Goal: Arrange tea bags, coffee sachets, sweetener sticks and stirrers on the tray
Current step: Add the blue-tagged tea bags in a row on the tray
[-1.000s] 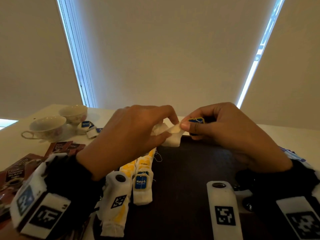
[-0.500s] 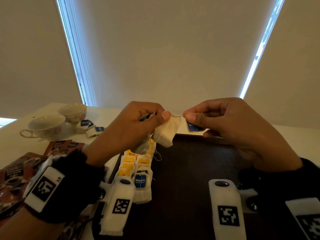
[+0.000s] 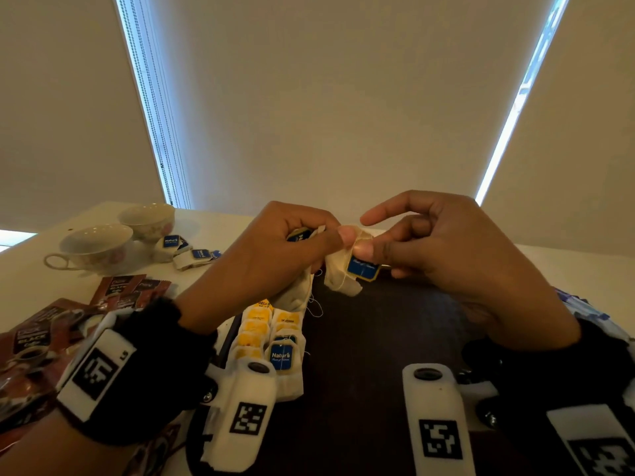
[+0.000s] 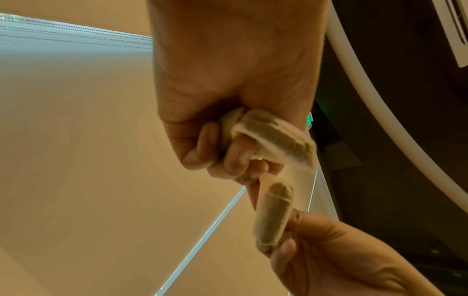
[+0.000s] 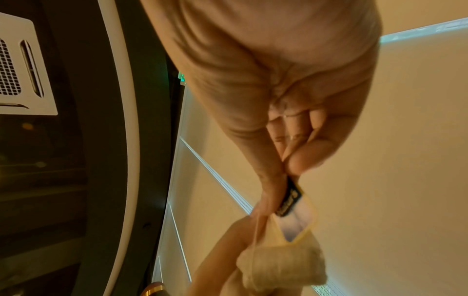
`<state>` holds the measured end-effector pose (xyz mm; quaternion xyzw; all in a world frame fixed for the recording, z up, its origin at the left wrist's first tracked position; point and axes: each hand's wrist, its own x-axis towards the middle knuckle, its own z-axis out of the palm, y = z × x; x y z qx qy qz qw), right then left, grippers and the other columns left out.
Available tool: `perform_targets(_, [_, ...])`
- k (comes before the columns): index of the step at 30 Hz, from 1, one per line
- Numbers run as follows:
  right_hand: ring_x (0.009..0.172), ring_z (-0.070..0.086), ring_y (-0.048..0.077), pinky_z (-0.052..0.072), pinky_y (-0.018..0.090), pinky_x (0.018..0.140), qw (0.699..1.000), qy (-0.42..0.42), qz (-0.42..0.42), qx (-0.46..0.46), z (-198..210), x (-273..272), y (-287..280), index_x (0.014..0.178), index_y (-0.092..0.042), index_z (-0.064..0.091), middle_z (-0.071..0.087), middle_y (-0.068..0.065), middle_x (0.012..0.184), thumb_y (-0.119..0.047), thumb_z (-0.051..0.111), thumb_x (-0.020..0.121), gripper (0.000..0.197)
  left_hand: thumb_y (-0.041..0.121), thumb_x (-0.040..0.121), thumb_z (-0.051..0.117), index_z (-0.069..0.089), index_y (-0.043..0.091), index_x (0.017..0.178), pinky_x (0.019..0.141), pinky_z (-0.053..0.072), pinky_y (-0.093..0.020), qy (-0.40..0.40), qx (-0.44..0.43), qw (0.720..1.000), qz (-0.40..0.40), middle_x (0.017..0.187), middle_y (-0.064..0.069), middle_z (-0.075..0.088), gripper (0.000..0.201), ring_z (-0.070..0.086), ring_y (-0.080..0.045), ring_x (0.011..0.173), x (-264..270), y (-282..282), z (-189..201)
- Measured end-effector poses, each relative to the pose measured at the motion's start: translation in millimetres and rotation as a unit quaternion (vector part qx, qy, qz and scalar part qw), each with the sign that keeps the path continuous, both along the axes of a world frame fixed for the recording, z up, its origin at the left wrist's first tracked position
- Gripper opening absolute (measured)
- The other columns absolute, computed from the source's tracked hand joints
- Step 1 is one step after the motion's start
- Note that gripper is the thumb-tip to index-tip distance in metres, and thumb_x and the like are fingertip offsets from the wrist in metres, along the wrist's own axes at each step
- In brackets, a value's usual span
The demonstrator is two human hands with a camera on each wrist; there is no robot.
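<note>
Both hands are up over the far end of the dark tray (image 3: pixel 378 355), fiddling with tea bags. The left hand (image 3: pixel 271 255) has its fingers curled around one tea bag (image 3: pixel 295 297) that hangs down from the fist, and a blue tag peeks out at the knuckles. From the left wrist cam you can see that bag bunched against the palm (image 4: pixel 273 136), fingers wrapped over it.

The right hand (image 3: pixel 446 255) pinches a second tea bag (image 3: pixel 340 273) between thumb and middle finger, right at its blue tag (image 3: pixel 362 267); the index finger sticks out straight toward 9 o'clock. The tag has script on it but it's too small to read. Both thumbs meet on that bag's top edge.

On the tray, at about 7 o'clock from the hands, there are two neat rows of tea bags (image 3: pixel 268 334). Most have yellow tags; the nearest one has a blue tag that reads "Natur's" (image 3: pixel 281 355).

Off the tray at 9 to 10 o'clock: two floral teacups (image 3: pixel 99 242), with a few loose blue-tag tea bags (image 3: pixel 185 252) just beside them, same "Natur's" label as far as I can tell. Closer in, at 8 o'clock, a pile of brown coffee sachets (image 3: pixel 41 334), one clearly printed "BLACK". Something with blue and white wrapping (image 3: pixel 584 307) peeks out behind the right wrist, can't tell what it is.
</note>
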<state>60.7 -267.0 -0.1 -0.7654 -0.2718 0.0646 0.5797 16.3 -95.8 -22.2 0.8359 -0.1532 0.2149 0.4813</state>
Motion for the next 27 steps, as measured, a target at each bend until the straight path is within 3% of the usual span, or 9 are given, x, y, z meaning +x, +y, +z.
perform_targets(3, [0.064,0.067,0.007,0.053,0.017,0.053,1.000,0.016,-0.006,0.020,-1,0,1,0.096,-0.012,0.067,0.068,0.007,0.067,-0.013,0.078,0.067,0.030,0.038,0.081,0.049,0.066,0.021,0.072,0.049,0.038,-0.006,-0.009,0.012,1.000,-0.002,0.048,0.013,0.056,0.025,0.052,0.002,0.045,0,1,0])
perform_targets(10, [0.070,0.070,0.009,0.056,0.018,0.062,0.999,0.007,-0.016,0.042,1,0,-2,0.102,-0.014,0.066,0.074,0.003,0.073,-0.010,0.075,0.071,0.033,0.036,0.082,0.056,0.063,0.031,0.070,0.052,0.041,-0.009,0.016,0.060,0.998,-0.034,0.051,0.014,0.056,0.015,0.054,-0.002,0.049,-2,5,2])
perform_targets(14, [0.076,0.071,0.013,0.058,0.023,0.066,0.999,-0.005,-0.009,0.048,1,-1,-1,0.105,-0.014,0.064,0.074,0.003,0.077,-0.009,0.074,0.070,0.037,0.037,0.080,0.058,0.065,0.022,0.067,0.051,0.041,-0.010,0.049,0.070,0.995,-0.047,0.052,0.010,0.057,0.021,0.053,-0.003,0.048,-3,8,2])
perform_targets(17, [0.077,0.072,0.017,0.059,0.027,0.070,0.998,0.001,0.008,0.055,0,-1,1,0.106,-0.013,0.063,0.074,0.005,0.079,-0.007,0.073,0.070,0.038,0.038,0.083,0.052,0.068,0.005,0.077,0.052,0.042,-0.011,0.057,0.072,0.994,-0.053,0.051,0.008,0.057,0.037,0.053,-0.004,0.048,-2,11,2])
perform_targets(19, [0.077,0.072,0.017,0.059,0.029,0.072,0.998,0.004,0.016,0.054,-1,-1,2,0.106,-0.014,0.063,0.074,0.006,0.082,-0.012,0.074,0.065,0.042,0.037,0.083,0.049,0.068,0.009,0.078,0.054,0.042,-0.010,0.068,0.062,0.994,-0.062,0.051,0.009,0.057,0.034,0.053,-0.003,0.048,-2,12,3])
perform_targets(22, [0.081,0.070,0.016,0.059,0.030,0.074,0.999,-0.023,0.006,0.032,-3,-1,4,0.103,-0.019,0.066,0.071,0.002,0.091,-0.028,0.075,0.056,0.049,0.035,0.083,0.048,0.066,0.022,0.076,0.054,0.043,-0.010,0.083,0.052,0.992,-0.079,0.053,0.008,0.059,0.023,0.054,-0.001,0.049,-3,13,3])
perform_targets(27, [0.083,0.069,0.021,0.057,0.032,0.074,0.998,-0.037,0.041,-0.018,-5,-6,6,0.083,-0.018,0.071,0.072,0.007,0.085,-0.033,0.069,0.059,0.028,0.029,0.092,0.048,0.063,0.015,0.067,0.055,0.042,-0.013,0.082,0.089,0.989,-0.083,0.052,0.008,0.057,0.033,0.052,-0.004,0.048,-2,15,1])
